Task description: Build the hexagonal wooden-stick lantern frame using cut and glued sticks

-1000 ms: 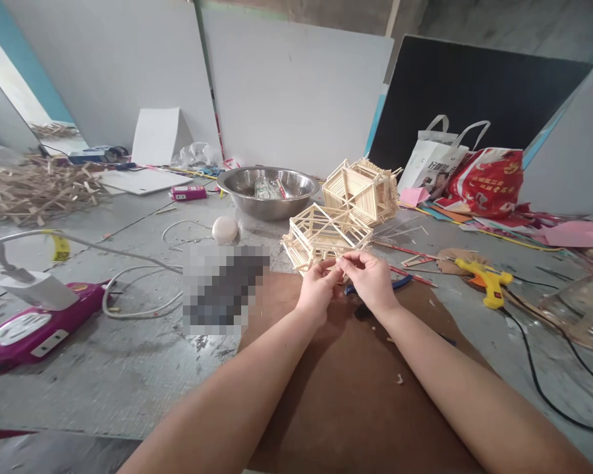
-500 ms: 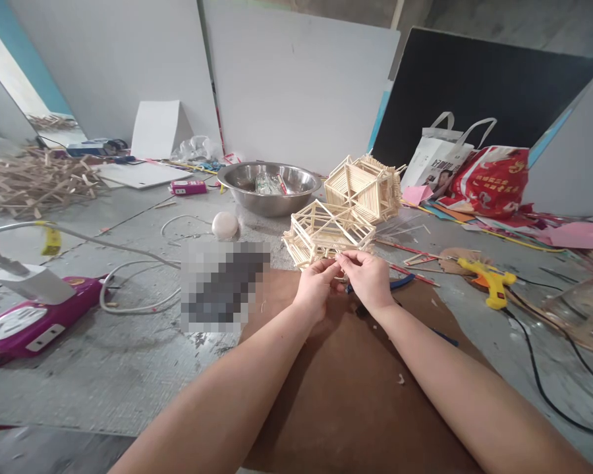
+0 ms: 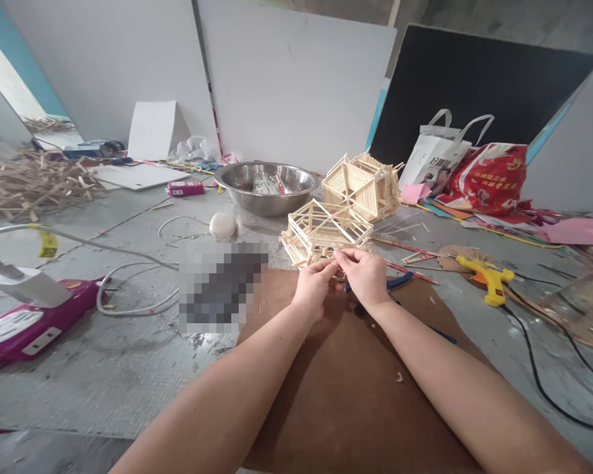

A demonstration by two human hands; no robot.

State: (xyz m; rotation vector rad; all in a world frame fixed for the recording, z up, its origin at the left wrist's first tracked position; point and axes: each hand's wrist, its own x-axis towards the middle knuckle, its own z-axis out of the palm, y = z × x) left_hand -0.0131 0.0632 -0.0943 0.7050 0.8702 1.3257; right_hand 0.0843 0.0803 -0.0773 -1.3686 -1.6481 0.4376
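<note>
Pale wooden sticks form the open frame ahead of you, standing on the grey desk by the far edge of the brown mat. Your left hand and right hand meet on your side of it, each with thumb and forefinger closed in a pinch; whatever sits between them is too small to tell. Meeting tip to tip probably lets one hand steady the other. A blue-handled tool lies near the mat's far right corner and the glue gun beyond its right edge, perhaps for easy reach.
</note>
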